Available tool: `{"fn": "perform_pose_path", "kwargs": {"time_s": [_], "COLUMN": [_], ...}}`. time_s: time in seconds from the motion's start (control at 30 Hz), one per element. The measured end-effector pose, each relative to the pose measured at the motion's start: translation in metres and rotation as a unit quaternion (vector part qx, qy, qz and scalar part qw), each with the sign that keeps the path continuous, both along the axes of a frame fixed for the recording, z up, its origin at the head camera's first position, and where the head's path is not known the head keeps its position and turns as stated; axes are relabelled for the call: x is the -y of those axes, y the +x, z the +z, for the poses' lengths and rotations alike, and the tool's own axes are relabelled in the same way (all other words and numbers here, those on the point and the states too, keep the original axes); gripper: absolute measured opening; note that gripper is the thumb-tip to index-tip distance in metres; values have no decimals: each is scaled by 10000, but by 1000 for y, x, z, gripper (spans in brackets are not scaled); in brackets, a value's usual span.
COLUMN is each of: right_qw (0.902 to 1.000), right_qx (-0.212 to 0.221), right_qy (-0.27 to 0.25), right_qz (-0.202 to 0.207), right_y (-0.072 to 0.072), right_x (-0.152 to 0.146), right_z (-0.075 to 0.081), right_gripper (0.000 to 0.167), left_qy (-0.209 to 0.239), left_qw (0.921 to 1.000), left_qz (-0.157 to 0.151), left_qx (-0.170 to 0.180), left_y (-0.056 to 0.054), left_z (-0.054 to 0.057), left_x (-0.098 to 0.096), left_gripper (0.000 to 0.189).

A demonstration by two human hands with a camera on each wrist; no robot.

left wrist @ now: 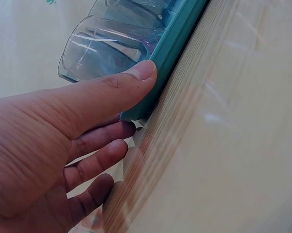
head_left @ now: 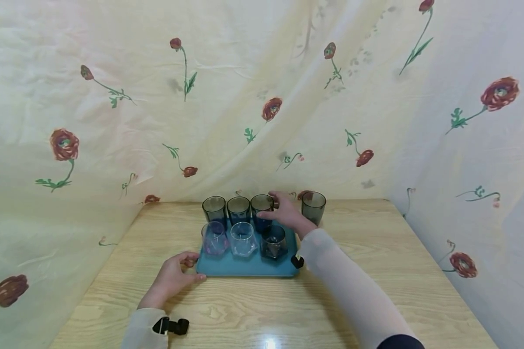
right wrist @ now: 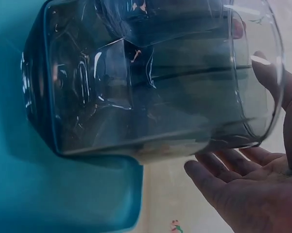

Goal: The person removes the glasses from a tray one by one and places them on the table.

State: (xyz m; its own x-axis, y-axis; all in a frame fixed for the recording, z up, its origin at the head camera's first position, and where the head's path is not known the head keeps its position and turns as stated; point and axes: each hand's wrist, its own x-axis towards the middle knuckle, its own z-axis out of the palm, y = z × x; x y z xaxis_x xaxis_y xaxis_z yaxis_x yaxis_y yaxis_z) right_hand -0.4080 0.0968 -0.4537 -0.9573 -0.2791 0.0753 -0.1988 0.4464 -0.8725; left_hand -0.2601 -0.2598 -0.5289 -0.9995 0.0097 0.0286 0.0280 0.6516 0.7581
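Observation:
A blue tray (head_left: 249,269) lies on the table and carries two rows of glasses. My left hand (head_left: 174,277) holds its front left corner, the thumb on the rim and the other fingers curled about the side. My right hand (head_left: 290,213) reaches to the back row and grips the rightmost tall dark glass (head_left: 261,209) near its rim, thumb in front and a finger behind. Before it stands a short dark glass (head_left: 273,244), which covers part of the grasp in the right wrist view. Beside that are a clear glass (head_left: 243,242) and a pinkish glass (head_left: 215,241).
Two more tall dark glasses, the middle one (head_left: 238,209) and the left one (head_left: 214,208), complete the back row, close together. Another tall dark glass (head_left: 313,206) stands on the wooden table (head_left: 244,310) right of the tray, behind my right wrist. A flowered cloth (head_left: 227,97) hangs behind.

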Motion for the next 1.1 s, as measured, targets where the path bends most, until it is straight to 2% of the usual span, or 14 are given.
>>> {"fn": "perform_pose_path", "kwargs": {"time_s": [0.17,0.4,0.9,1.1], "right_qw": [9999,9997,9978,9966], "right_qx": [25,-70,41,-170], "right_qy": [60,226,-121,-92], "right_qz": [113,-16,-644,-803], "right_y": [-3,-2,4,9], "right_x": [4,5,-1,-6], "right_z": [-3,-5,-12,-9], "right_gripper": [91,77,81,85], "left_qy": [-39,-69,23,-11], "left_qw": [10000,10000,9999,9999], "left_qz": [3,-19,-102,-83], "left_qx": [-23,-41,-64,-78], "left_y": [0,1,0,0], "left_z": [0,1,-1,0], "left_x": [0,0,1,0], "left_gripper": [61,62,62,61]}}
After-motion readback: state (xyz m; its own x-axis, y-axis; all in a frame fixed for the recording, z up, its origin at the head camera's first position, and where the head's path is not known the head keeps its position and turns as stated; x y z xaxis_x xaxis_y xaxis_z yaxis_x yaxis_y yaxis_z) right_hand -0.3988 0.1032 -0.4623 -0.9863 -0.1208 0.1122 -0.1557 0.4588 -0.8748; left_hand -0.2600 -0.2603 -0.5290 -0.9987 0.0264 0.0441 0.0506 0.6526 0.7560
